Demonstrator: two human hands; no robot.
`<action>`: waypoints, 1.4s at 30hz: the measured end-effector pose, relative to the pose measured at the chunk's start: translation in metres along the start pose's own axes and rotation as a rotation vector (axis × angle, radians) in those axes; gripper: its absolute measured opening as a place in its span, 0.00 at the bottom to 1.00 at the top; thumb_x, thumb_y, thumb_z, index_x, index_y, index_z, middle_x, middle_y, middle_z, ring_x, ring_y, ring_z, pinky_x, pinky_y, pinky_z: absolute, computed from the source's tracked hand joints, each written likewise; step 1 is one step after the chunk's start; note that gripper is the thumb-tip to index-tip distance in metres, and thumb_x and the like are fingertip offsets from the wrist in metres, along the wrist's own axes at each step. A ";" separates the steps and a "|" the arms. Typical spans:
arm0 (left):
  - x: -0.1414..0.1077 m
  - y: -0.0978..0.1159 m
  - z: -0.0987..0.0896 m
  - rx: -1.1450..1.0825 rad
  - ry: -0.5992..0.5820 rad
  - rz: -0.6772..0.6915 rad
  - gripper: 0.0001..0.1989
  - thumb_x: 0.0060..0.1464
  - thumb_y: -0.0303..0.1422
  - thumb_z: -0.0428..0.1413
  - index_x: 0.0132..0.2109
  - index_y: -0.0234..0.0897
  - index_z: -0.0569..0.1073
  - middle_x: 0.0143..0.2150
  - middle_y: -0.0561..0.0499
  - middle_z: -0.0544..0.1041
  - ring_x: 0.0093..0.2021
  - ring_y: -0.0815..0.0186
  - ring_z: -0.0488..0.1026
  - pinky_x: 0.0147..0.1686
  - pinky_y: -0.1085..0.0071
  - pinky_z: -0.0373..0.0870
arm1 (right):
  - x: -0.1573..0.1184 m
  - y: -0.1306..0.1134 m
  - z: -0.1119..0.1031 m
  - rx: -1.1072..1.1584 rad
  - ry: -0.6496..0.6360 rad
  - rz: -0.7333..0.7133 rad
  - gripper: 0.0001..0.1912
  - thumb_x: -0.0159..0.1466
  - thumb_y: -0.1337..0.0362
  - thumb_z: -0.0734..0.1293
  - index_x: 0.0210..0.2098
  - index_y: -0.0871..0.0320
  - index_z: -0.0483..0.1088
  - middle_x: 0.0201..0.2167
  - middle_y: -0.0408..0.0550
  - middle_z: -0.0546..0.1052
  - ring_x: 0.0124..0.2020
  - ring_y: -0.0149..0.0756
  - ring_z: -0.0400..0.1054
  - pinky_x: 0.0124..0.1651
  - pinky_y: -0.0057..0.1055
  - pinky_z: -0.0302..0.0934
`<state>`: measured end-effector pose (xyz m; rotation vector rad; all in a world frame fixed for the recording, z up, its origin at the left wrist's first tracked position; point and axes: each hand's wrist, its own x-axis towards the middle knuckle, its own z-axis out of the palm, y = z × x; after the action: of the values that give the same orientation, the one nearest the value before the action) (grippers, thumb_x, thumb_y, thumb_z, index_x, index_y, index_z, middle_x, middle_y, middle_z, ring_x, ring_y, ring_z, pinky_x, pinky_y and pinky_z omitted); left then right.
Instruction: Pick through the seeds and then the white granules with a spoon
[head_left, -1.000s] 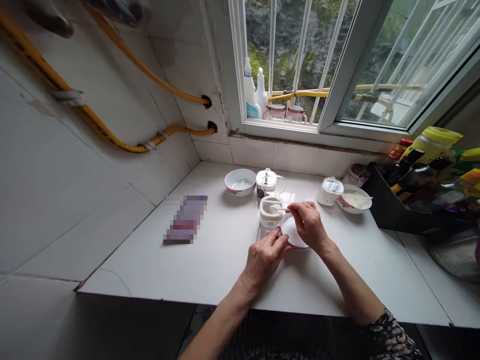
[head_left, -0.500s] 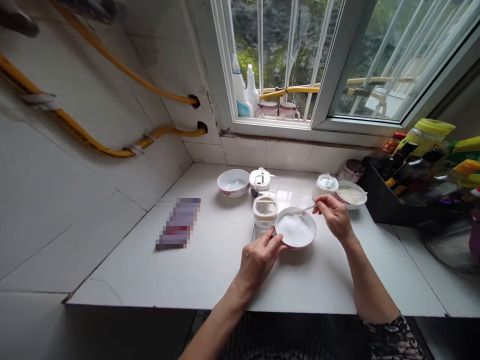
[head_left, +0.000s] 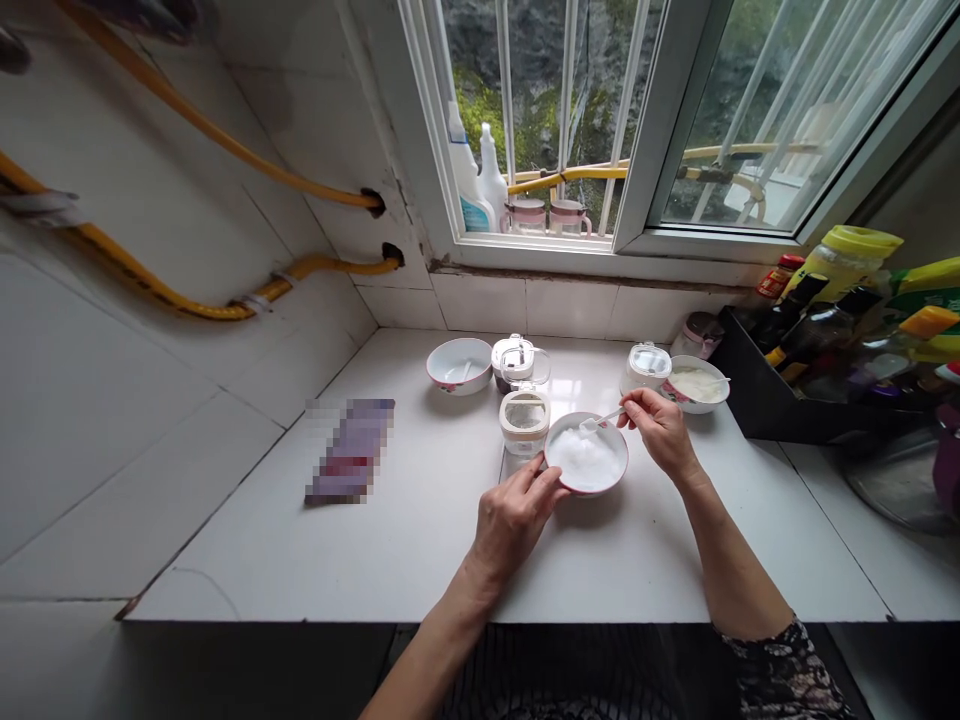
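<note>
Two grips: left hand (head_left: 516, 512) pinching bowl (head_left: 596, 492) rim, right hand (head_left: 657, 428) pinching spoon (head_left: 600, 420).

Right of the frame's middle, the front bowl (head_left: 600, 492) sits on the worktop (head_left: 390, 560), the front jar (head_left: 524, 432) just left of it. Behind them stand the rear bowl (head_left: 459, 385) and, on its right, the rear jar (head_left: 512, 358). Farther right come the side jar (head_left: 643, 372), side bowl (head_left: 701, 407) and a box (head_left: 787, 415) of bottles (head_left: 821, 328); a blurred item (head_left: 351, 450) lies at left.
</note>
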<state>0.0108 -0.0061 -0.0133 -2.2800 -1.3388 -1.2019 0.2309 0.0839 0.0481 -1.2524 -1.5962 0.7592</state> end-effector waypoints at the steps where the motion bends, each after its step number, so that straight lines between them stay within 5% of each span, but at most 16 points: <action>1: 0.000 0.000 0.000 0.000 0.003 -0.001 0.09 0.65 0.35 0.53 0.46 0.37 0.76 0.48 0.43 0.81 0.40 0.65 0.81 0.33 0.76 0.74 | 0.000 0.000 0.000 0.019 0.014 0.010 0.08 0.60 0.59 0.64 0.30 0.56 0.70 0.20 0.44 0.76 0.25 0.35 0.68 0.33 0.33 0.61; 13: 0.001 0.000 0.000 0.003 0.008 0.006 0.09 0.66 0.35 0.52 0.46 0.36 0.75 0.48 0.43 0.81 0.41 0.65 0.81 0.33 0.75 0.75 | 0.006 -0.001 0.002 0.423 -0.021 0.298 0.10 0.47 0.58 0.71 0.23 0.58 0.72 0.17 0.48 0.76 0.22 0.34 0.67 0.26 0.31 0.57; 21: 0.001 0.000 -0.001 0.009 -0.022 -0.001 0.10 0.66 0.35 0.52 0.46 0.37 0.76 0.48 0.42 0.81 0.38 0.65 0.81 0.32 0.75 0.75 | 0.007 0.001 0.006 0.485 -0.034 0.313 0.13 0.47 0.56 0.73 0.26 0.58 0.72 0.19 0.48 0.78 0.22 0.34 0.67 0.26 0.31 0.58; 28: 0.001 0.001 0.001 -0.009 -0.014 -0.017 0.10 0.66 0.36 0.52 0.46 0.37 0.76 0.47 0.43 0.81 0.36 0.65 0.80 0.31 0.75 0.74 | -0.001 -0.017 0.041 0.358 -0.008 0.065 0.15 0.60 0.51 0.67 0.35 0.56 0.68 0.27 0.50 0.81 0.27 0.36 0.71 0.33 0.34 0.64; 32: 0.002 0.001 0.001 -0.010 0.006 -0.016 0.11 0.67 0.37 0.51 0.46 0.37 0.76 0.47 0.43 0.81 0.35 0.65 0.80 0.31 0.74 0.74 | -0.012 -0.026 0.061 0.053 -0.015 -0.253 0.07 0.67 0.60 0.62 0.39 0.55 0.68 0.32 0.50 0.81 0.34 0.39 0.74 0.42 0.37 0.64; 36: 0.004 0.003 0.000 -0.009 0.020 -0.017 0.13 0.68 0.38 0.49 0.44 0.37 0.75 0.45 0.45 0.81 0.35 0.65 0.80 0.30 0.74 0.73 | -0.015 -0.024 0.065 -0.300 -0.090 -0.600 0.10 0.69 0.66 0.58 0.35 0.55 0.70 0.27 0.49 0.79 0.29 0.39 0.71 0.44 0.40 0.61; 39: 0.004 0.002 0.000 -0.012 0.022 -0.015 0.12 0.68 0.38 0.50 0.44 0.37 0.75 0.45 0.44 0.81 0.35 0.65 0.80 0.30 0.74 0.73 | -0.014 -0.026 0.061 -0.297 -0.065 -0.604 0.10 0.68 0.65 0.58 0.35 0.55 0.71 0.28 0.49 0.79 0.29 0.39 0.70 0.45 0.41 0.61; 42: 0.002 0.002 0.000 -0.006 0.005 -0.017 0.12 0.67 0.38 0.50 0.46 0.37 0.75 0.47 0.43 0.81 0.36 0.65 0.80 0.30 0.74 0.74 | -0.012 -0.028 0.050 -0.076 0.022 -0.358 0.06 0.67 0.61 0.62 0.38 0.54 0.70 0.32 0.50 0.81 0.33 0.40 0.72 0.43 0.40 0.64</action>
<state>0.0125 -0.0057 -0.0114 -2.2721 -1.3573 -1.2181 0.1749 0.0679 0.0511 -0.9831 -1.7804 0.4605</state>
